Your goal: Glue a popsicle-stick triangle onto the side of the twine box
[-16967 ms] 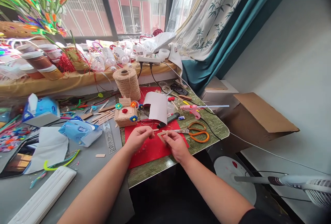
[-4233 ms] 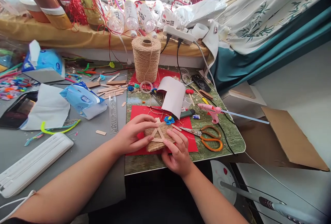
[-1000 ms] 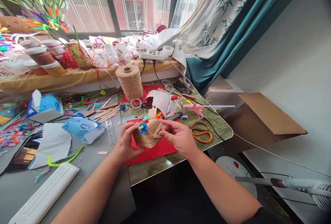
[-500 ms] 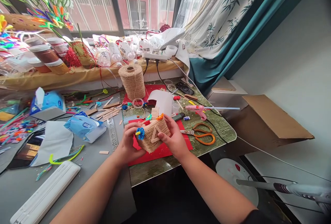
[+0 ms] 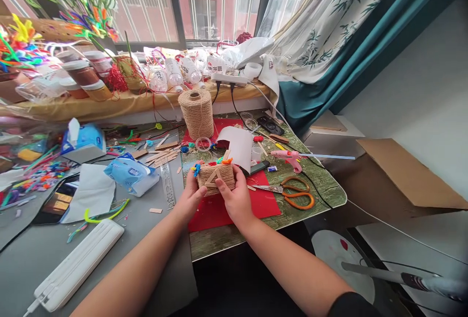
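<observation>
My left hand (image 5: 189, 194), curled, grips one twine-wrapped box (image 5: 228, 174) at its left; my right hand (image 5: 237, 199), half closed, its right, thumb against one wooden triangle (image 5: 210, 179). Box over the nearer of two red sheets (image 5: 263, 204). Thumb pressure could skew the triangle if poorly bonded. Outward: one scissors (image 5: 281, 189), one glue gun (image 5: 288, 155), one twine spool (image 5: 198, 116).

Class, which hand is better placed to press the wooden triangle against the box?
Probably the right hand: its thumb overlaps the triangle, while the left hand grips the left end of the box.
</observation>
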Motion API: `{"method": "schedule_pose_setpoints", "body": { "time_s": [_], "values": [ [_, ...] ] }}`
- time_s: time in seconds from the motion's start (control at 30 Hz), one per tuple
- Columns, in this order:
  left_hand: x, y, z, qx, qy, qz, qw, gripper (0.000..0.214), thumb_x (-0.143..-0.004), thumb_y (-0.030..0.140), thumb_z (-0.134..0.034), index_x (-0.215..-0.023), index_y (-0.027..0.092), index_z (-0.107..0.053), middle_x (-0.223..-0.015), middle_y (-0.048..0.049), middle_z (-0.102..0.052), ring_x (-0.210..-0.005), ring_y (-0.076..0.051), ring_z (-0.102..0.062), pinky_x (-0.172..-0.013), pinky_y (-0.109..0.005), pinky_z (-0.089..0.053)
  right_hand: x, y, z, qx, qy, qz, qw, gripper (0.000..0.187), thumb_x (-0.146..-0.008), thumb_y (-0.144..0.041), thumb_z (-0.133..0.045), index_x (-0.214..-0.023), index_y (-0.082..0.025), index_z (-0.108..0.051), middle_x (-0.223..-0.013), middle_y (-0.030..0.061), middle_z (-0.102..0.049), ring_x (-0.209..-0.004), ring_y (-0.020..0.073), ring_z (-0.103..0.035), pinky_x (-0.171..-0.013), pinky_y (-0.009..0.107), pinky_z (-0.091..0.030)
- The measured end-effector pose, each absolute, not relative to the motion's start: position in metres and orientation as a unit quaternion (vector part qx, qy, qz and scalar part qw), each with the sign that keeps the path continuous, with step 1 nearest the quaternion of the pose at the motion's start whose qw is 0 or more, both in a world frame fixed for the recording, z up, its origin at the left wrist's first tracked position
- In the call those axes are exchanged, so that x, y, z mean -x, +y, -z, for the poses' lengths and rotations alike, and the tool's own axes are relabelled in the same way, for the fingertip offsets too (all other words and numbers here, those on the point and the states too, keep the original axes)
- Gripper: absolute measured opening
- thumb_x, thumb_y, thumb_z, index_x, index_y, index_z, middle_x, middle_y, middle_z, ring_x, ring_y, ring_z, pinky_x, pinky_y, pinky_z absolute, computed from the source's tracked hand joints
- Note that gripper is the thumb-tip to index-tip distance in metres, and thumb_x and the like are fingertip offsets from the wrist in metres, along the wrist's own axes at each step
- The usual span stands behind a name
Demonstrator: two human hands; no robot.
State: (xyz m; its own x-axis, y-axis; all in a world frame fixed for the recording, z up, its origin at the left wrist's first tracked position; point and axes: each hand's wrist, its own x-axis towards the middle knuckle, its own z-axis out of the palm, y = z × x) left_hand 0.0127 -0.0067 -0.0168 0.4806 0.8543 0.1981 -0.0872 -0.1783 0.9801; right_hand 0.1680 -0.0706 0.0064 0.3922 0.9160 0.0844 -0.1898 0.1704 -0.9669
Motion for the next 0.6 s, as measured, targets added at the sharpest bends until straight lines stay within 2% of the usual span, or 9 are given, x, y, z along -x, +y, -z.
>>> {"method": "schedule_pose_setpoints", "body": {
  "time_s": [0.13, 0.27, 0.4, 0.47, 0.6],
  "values": [
    [-0.014, -0.007, 0.023, -0.568, 0.329, -0.423, 0.625, 0.073, -0.094, 0.051, -0.062, -0.156, 0.031, -0.029, -0.157, -0.0118, -0.047, -0.144, -0.033, -0.05, -0.119, -0.058, -0.042, -0.163, -0.071, -0.001, 0.517, -0.388, -0.397, 0.651, 0.072, -0.089, -0.056, -0.074, -0.149, -0.027, -0.048, -0.147, 0.0127, -0.059, -0.139, 0.0329, -0.054, -0.116, 0.049, -0.048],
    [-0.015, -0.01, 0.021, -0.547, 0.329, -0.452, 0.624, 0.07, -0.092, 0.049, -0.064, -0.152, 0.031, -0.034, -0.153, -0.0103, -0.051, -0.141, -0.033, -0.053, -0.118, -0.056, -0.044, -0.161, -0.075, 0.009, 0.505, -0.439, -0.367, 0.646, 0.063, -0.099, -0.048, -0.06, -0.156, -0.029, -0.041, -0.158, 0.0092, -0.049, -0.148, 0.0301, -0.044, -0.124, 0.05, -0.038],
    [-0.015, -0.011, 0.021, -0.545, 0.335, -0.459, 0.616, 0.067, -0.092, 0.048, -0.065, -0.15, 0.03, -0.037, -0.153, -0.0101, -0.051, -0.142, -0.033, -0.052, -0.12, -0.055, -0.042, -0.159, -0.076, 0.02, 0.484, -0.465, -0.364, 0.646, 0.066, -0.102, -0.042, -0.054, -0.162, -0.03, -0.03, -0.165, 0.0063, -0.041, -0.152, 0.0277, -0.041, -0.126, 0.049, -0.036],
    [-0.015, -0.01, 0.024, -0.559, 0.339, -0.458, 0.602, 0.066, -0.093, 0.048, -0.063, -0.151, 0.03, -0.037, -0.156, -0.0098, -0.048, -0.143, -0.033, -0.05, -0.12, -0.054, -0.042, -0.16, -0.075, 0.024, 0.476, -0.468, -0.37, 0.646, 0.069, -0.101, -0.042, -0.057, -0.163, -0.031, -0.03, -0.166, 0.0055, -0.039, -0.153, 0.028, -0.039, -0.126, 0.05, -0.035],
    [-0.013, -0.006, 0.031, -0.597, 0.346, -0.452, 0.566, 0.064, -0.092, 0.052, -0.064, -0.149, 0.032, -0.041, -0.168, -0.0076, -0.032, -0.152, -0.034, -0.039, -0.123, -0.052, -0.039, -0.163, -0.073, 0.029, 0.468, -0.457, -0.377, 0.656, 0.07, -0.099, -0.041, -0.061, -0.162, -0.031, -0.032, -0.167, 0.006, -0.037, -0.154, 0.0289, -0.037, -0.128, 0.053, -0.03]
  ]
}}
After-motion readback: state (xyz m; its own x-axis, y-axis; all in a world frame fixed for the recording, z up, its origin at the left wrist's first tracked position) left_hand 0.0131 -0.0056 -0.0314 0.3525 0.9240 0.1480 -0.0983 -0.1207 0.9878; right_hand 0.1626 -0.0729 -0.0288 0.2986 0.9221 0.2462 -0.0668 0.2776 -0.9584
